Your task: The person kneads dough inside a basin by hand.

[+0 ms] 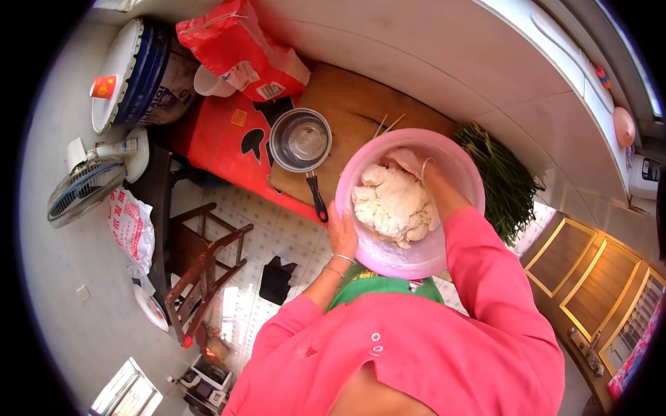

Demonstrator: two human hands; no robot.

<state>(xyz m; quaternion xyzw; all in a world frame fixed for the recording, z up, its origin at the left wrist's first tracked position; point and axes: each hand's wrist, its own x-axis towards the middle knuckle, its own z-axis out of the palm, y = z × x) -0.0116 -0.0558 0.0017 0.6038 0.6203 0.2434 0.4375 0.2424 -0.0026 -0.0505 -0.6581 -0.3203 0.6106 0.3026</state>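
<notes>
A pink plastic basin [368, 258] sits in front of me at the edge of the table, tilted a little towards my body. Inside lies a large, rough, crumbly lump of pale dough [392, 208]. My left hand [343, 232] grips the basin's left side, with a bracelet at the wrist. My right hand [409, 164] reaches in over the far side of the dough, its curled fingers pressed into it and partly hidden. A small metal saucepan [304, 141] with a black handle stands left of the basin, holding what looks like a little clear liquid.
Chopsticks [388, 125] lie behind the basin on a wooden board [340, 90]. Long green vegetable stalks [496, 180] are at the right. A red bag [243, 52], a white cup [211, 83] and a large bucket [149, 76] stand left. A wooden chair [205, 270] is on the floor.
</notes>
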